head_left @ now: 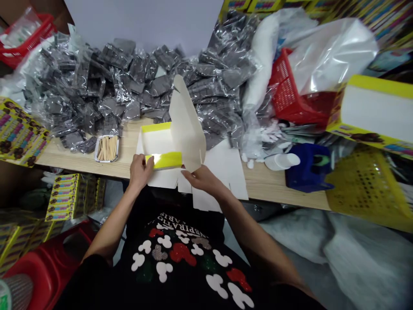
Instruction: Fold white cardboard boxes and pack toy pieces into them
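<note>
Well, over the pale wooden table (61, 157), the left hand (140, 172) pinches the yellow flap (164, 160) of a half-folded white carton (187, 125). The right hand (201, 178) lies open against it, fingers extended. Heaped plastic-wrapped grey packs (97, 86) and a red basket (290, 90) crowd behind.

The half-folded white cardboard box (187, 129) has yellow edges and spread flaps.

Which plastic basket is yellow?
The yellow slotted plastic basket at far right, unlike the red plastic basket behind it and the red one at top left.
</note>
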Demonstrator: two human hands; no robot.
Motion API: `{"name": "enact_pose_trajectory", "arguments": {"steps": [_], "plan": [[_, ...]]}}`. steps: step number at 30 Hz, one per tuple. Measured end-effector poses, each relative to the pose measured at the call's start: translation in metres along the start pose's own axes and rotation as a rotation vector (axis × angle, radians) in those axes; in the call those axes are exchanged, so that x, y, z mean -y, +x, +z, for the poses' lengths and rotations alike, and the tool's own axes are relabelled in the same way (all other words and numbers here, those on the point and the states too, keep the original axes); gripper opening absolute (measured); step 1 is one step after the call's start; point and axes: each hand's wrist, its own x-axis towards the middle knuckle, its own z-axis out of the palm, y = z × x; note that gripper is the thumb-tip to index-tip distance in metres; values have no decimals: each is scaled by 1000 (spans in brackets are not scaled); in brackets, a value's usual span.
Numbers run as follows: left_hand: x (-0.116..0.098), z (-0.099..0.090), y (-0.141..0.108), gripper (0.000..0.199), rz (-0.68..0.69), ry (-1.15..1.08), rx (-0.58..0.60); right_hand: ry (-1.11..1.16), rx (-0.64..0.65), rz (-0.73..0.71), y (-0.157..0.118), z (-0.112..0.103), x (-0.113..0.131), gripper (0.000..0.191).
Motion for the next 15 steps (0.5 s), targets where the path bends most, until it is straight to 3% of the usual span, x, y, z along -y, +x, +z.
{"name": "enact_pose_trajectory", "arguments": {"steps": [1,2,4,6,8,10,13,15], "plan": [[0,8,2,13,-48,20,-11,-98,52,27,-10,1,9,25],[0,15,3,12,-82,34,-25,-189,107,28,-21,3,19,27],[0,27,5,48,-114,42,-59,-304,175,-64,-39,9,42,33],[2,35,7,70,-149,10,-83,-311,138,-214,-41,20,63,34],[2,39,8,83,-205,-67,-111,-290,34,-270,-24,35,77,42],[0,37,5,88,-266,-222,-162,-320,-20,-187,4,48,83,50],[-11,31,-11,82,-384,-643,-261,-366,-36,-64,36,55,82,38],[-21,28,-26,71,-453,-904,-230,-345,-78,-76,39,51,79,33]]}}
